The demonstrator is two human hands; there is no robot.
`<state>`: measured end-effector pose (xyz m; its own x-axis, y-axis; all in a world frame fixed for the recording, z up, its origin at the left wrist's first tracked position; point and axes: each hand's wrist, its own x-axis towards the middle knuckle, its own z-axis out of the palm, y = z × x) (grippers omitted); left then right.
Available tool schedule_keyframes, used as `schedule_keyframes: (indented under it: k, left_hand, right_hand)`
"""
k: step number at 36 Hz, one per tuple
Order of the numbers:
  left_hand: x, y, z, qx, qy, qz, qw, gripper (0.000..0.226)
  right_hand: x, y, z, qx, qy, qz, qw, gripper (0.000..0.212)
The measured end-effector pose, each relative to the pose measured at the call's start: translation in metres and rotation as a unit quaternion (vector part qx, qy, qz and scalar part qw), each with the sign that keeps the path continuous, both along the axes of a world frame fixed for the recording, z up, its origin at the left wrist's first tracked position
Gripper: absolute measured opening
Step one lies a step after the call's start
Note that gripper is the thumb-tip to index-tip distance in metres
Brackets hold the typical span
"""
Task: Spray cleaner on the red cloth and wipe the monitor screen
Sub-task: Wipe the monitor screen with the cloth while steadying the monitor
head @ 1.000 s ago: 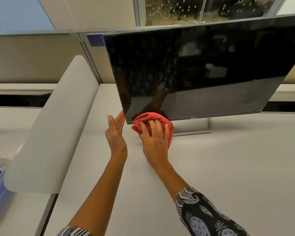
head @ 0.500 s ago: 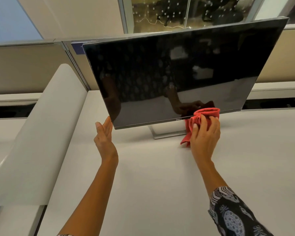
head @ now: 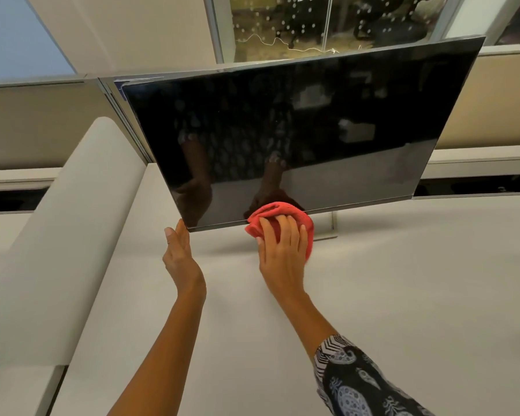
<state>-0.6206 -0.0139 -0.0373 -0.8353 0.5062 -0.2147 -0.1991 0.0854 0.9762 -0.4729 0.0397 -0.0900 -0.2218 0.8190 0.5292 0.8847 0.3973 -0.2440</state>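
The right hand (head: 282, 253) presses the bunched red cloth (head: 285, 216) against the bottom edge of the monitor (head: 297, 130), its fingers clenched over the fabric. The left hand (head: 180, 256) lies flat and released, bracing the screen's lower left corner. Wiping looks well underway along the lowest strip; the spraying seems done, though no bottle shows. No containers sit on the pale surface (head: 403, 295).

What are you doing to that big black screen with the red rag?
A person is wiping a switched-off monitor on a white desk. The right hand presses a bunched red cloth against the screen's bottom edge, near the middle. The left hand is open, steadying the monitor's lower left corner. No spray bottle is in view.
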Motion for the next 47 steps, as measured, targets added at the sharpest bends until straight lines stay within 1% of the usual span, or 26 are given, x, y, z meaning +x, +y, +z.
schedule_keyframes:
  k: [2,6,12,14,16,18,21,24,26,29,31,33,35,38,42,44,47]
  left_hand:
    - [0.002,-0.001,-0.002,0.002,-0.005,0.003,1.000,0.057]
    - [0.010,-0.003,-0.006,0.007,-0.012,0.009,1.000,0.058]
    - [0.014,0.000,-0.007,0.004,-0.009,0.030,1.000,0.058]
    - [0.017,0.000,-0.009,-0.003,0.025,0.029,0.999,0.056]
    - [0.023,-0.001,-0.011,-0.021,0.093,0.020,0.995,0.053]
    - [0.035,-0.003,-0.014,-0.029,0.167,-0.009,0.985,0.054]
    - [0.056,-0.005,-0.019,-0.026,0.281,-0.092,0.955,0.061]
    - [0.072,-0.001,-0.025,-0.056,0.412,-0.180,0.891,0.063]
    - [0.081,0.004,-0.029,-0.081,0.473,-0.221,0.849,0.064]
    - [0.091,0.011,-0.031,-0.107,0.526,-0.266,0.801,0.065]
    - [0.095,0.014,-0.032,-0.124,0.548,-0.280,0.778,0.065]
    - [0.097,0.016,-0.032,-0.149,0.564,-0.287,0.760,0.067]
    - [0.097,0.018,-0.031,-0.174,0.579,-0.296,0.739,0.068]
    - [0.097,0.019,-0.030,-0.195,0.587,-0.307,0.723,0.068]
    - [0.094,0.017,-0.031,-0.205,0.585,-0.299,0.726,0.068]
    - [0.093,0.017,-0.032,-0.206,0.584,-0.296,0.727,0.068]
    - [0.094,0.021,-0.033,-0.212,0.586,-0.292,0.726,0.068]
  right_hand:
    - [0.015,0.007,-0.001,0.004,0.006,0.004,1.000,0.042]
    - [0.050,0.022,0.001,0.007,0.033,-0.020,0.999,0.037]
    - [0.102,0.047,0.006,-0.021,0.080,-0.089,0.993,0.035]
    - [0.115,0.054,0.006,-0.036,0.089,-0.117,0.989,0.037]
    - [0.117,0.057,0.006,-0.043,0.104,-0.127,0.986,0.039]
    - [0.111,0.055,0.006,-0.042,0.130,-0.120,0.983,0.038]
    - [0.092,0.046,0.004,-0.020,0.146,-0.092,0.985,0.036]
    - [0.070,0.033,-0.001,-0.004,0.114,-0.040,0.993,0.037]
    - [0.057,0.025,-0.006,-0.001,0.074,-0.015,0.997,0.042]
    - [0.051,0.024,-0.011,0.023,0.028,-0.013,0.999,0.049]
    - [0.059,0.028,-0.010,0.029,0.017,-0.015,0.999,0.049]
    - [0.074,0.035,-0.010,0.026,0.022,-0.019,0.999,0.047]
    - [0.091,0.043,-0.009,0.020,0.046,-0.034,0.998,0.041]
    - [0.121,0.057,-0.007,0.000,0.082,-0.068,0.994,0.038]
    - [0.145,0.072,-0.002,-0.046,0.145,-0.140,0.978,0.040]
    - [0.141,0.072,0.000,-0.052,0.174,-0.149,0.972,0.041]
    - [0.120,0.062,-0.001,-0.038,0.186,-0.127,0.974,0.038]
